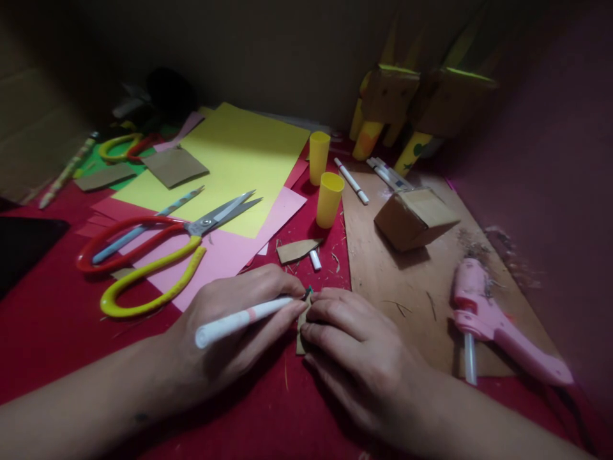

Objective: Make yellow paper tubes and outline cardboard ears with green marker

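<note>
My left hand (251,313) is closed around a white marker pen (234,324), its tip down at the top of a small cardboard piece (301,344). A bit of green shows at that spot. With bent fingers, my right hand (357,338) holds the same cardboard piece against the red cloth (268,409) and covers much of it. Just beyond my hands lies a pointed cardboard cutout (297,251), with a white pen cap (315,259) beside it. Two yellow paper tubes (330,201) stand upright farther back.
Large red-and-yellow-handled scissors (205,225) and a blue pencil (119,243) lie over yellow paper (253,147) and pink paper. On the right, a wooden board (383,281) carries a cardboard box (416,217) and a pink glue gun (483,313). Cardboard figures (390,92) stand behind.
</note>
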### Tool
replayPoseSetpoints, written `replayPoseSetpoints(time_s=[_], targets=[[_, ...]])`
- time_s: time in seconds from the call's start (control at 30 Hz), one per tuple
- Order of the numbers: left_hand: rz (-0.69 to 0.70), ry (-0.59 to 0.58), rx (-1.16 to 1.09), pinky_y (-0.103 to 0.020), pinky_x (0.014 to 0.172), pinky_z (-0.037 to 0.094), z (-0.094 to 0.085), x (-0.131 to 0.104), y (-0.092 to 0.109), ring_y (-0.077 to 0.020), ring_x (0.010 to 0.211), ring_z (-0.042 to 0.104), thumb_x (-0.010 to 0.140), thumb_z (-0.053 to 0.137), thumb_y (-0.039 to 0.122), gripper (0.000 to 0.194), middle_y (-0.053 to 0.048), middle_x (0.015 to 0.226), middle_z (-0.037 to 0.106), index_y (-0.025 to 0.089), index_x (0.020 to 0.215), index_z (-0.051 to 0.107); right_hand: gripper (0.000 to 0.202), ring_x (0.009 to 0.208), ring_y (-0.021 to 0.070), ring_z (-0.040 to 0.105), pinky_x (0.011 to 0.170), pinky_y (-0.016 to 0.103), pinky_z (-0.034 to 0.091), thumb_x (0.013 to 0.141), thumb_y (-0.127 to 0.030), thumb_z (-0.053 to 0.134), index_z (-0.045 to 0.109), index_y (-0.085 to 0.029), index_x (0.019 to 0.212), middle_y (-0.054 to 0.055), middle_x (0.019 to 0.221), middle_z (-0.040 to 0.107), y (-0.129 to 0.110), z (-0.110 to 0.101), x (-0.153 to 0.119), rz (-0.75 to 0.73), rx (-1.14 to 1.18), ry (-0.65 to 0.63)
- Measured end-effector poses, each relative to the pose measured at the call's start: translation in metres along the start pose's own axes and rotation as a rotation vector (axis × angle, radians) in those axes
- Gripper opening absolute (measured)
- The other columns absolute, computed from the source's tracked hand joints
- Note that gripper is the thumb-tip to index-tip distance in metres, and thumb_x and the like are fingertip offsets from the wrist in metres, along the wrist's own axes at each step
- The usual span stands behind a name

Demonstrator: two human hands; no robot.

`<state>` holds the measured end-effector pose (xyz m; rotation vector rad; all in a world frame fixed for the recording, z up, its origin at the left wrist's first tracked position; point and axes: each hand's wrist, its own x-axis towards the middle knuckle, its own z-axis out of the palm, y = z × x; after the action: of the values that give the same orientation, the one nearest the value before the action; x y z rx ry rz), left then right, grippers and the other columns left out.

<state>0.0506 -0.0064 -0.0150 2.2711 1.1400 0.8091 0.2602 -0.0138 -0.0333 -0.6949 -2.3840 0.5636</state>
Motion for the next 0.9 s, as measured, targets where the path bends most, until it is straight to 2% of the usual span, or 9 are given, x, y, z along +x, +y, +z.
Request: replayPoseSetpoints(time_s=[0.23, 0.5, 0.67, 0.9], targets=[[-0.032, -0.007, -0.009, -0.017, 0.066, 0.051, 0.0006, -0.0046, 0.0009, -0.0087, 0.073, 0.067, 0.098, 0.049, 0.016, 0.015, 0.001, 0.083, 0.069, 0.018, 0.096, 0.064, 0.015, 0.104, 0.0250, 0.063, 0.097, 0.040, 0.055, 0.092, -0.003, 0.054, 0.068, -0.006, 0.092, 0.016, 0.095, 0.070, -0.0001, 0.0010, -0.0008, 0.002, 0.004, -0.002], [-0.021, 0.008, -0.007, -0.016, 0.065, 0.050, 0.0004, -0.0034, -0.0020, -0.0084, 0.071, 0.066, 0.097, 0.050, 0.015, 0.014, 0.001, 0.082, 0.069, 0.018, 0.094, 0.064, 0.017, 0.105, 0.0244, 0.064, 0.095, 0.042, 0.057, 0.093, -0.005, 0.051, 0.066, -0.012, 0.096, 0.014, 0.099, 0.070, 0.0003, 0.0001, -0.0010, -0.001, -0.005, 0.008], [0.003, 0.036, -0.036, -0.017, 0.067, 0.051, 0.0044, -0.0052, -0.0054, -0.0091, 0.068, 0.065, 0.097, 0.051, 0.016, 0.012, 0.002, 0.080, 0.068, 0.019, 0.096, 0.062, 0.014, 0.105, 0.0253, 0.064, 0.095, 0.041, 0.057, 0.093, -0.005, 0.053, 0.067, -0.009, 0.093, 0.016, 0.098, 0.070, -0.0003, 0.0000, -0.0017, -0.005, -0.002, 0.008], [-0.015, -0.025, 0.015, -0.018, 0.065, 0.051, 0.0004, -0.0031, 0.0001, -0.0094, 0.072, 0.066, 0.099, 0.048, 0.016, 0.015, 0.000, 0.083, 0.069, 0.018, 0.096, 0.062, 0.015, 0.104, 0.0250, 0.064, 0.097, 0.040, 0.056, 0.092, -0.004, 0.053, 0.067, -0.007, 0.093, 0.016, 0.095, 0.070, -0.0003, 0.0000, 0.0010, -0.006, -0.002, 0.003]])
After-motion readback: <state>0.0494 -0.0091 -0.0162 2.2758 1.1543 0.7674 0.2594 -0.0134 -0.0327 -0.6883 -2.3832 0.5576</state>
